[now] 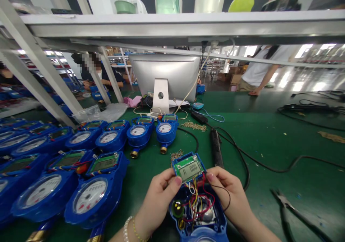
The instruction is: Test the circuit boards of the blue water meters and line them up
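Observation:
My left hand (pixel 160 191) pinches the left edge of a small blue-framed display module (pixel 190 169). Its green circuit board carries a lit LCD reading 0.00. At the module's right edge, my right hand (pixel 231 193) closes thumb and finger, with red and dark wires running beside the fingertips. Just below both hands sits an uncovered blue water meter (pixel 222 220), cut off by the frame's bottom edge. Red, yellow and white wires (pixel 198 204) run from the module into its open compartment, partly hiding the parts inside.
Rows of blue water meters (pixel 91 195) fill the left side. An electric screwdriver (pixel 215 146) lies beyond my right hand, near piles of small screws (pixel 194 126). Pliers (pixel 285 202) lie at right. A monitor (pixel 168 74) stands under a shelf (pixel 172 28); other people are beyond.

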{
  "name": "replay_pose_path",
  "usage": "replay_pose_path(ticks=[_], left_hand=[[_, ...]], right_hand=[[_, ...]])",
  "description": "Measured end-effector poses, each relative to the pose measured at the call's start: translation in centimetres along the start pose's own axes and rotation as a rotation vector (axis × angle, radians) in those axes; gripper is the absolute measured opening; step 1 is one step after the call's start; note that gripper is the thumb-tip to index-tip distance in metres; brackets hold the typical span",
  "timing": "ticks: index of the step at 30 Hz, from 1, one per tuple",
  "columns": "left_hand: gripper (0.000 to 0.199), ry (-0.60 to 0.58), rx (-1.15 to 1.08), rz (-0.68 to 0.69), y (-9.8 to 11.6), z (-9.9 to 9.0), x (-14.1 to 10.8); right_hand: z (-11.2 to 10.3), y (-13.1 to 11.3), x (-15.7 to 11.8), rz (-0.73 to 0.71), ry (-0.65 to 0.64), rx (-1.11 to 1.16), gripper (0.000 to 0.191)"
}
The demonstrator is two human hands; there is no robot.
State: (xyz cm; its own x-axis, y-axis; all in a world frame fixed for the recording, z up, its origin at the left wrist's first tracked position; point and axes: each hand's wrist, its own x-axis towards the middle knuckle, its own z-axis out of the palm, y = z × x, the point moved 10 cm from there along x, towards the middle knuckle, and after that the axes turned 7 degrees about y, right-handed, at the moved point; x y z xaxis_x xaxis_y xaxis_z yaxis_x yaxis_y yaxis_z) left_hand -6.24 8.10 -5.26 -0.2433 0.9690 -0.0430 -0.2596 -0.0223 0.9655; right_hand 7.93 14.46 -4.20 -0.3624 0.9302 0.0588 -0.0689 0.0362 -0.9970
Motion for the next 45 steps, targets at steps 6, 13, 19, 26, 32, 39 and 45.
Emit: replay_pose_path(ticks=[6,13,19,26,32,39,45], left_hand=[[0.038,-0.088,-0.023,0.066,1.3,1.0,-0.7],[0.037,-0.103,0.185,0.111,1.9,1.0,-0.6],[0.039,-0.116,0.212,0.031,0.4,1.0,-0.5],[0.044,-0.109,0.122,-0.081,-1.1,0.4,-0.5],[0.043,-0.058,0.117,-0.141,-1.7,-0.2,-0.3],[0.040,-0.038,0.156,-0.120,-1.6,-0.4,-0.1],[0.037,-0.046,0.104,-0.129,-1.5,0.0,-0.3]], right_hand=[[0.7,-0.8,-0.4,-0.014,-0.059,0.006,0.034],[0.3,-0.8,-0.6,-0.044,-0.009,0.048,0.036],[-0.3,-1.4,-0.9,-0.138,0.034,0.078,0.026],[0.0,-2.3,-1.0,-0.207,-0.020,-0.034,0.008],[-0.4,-2.0,-1.0,-0.209,0.003,-0.079,0.006],[-0.7,-3.0,-1.3,-0.289,0.045,-0.124,0.007],[-0.6,-3.6,-2.2,-0.392,0.020,-0.159,0.017]])
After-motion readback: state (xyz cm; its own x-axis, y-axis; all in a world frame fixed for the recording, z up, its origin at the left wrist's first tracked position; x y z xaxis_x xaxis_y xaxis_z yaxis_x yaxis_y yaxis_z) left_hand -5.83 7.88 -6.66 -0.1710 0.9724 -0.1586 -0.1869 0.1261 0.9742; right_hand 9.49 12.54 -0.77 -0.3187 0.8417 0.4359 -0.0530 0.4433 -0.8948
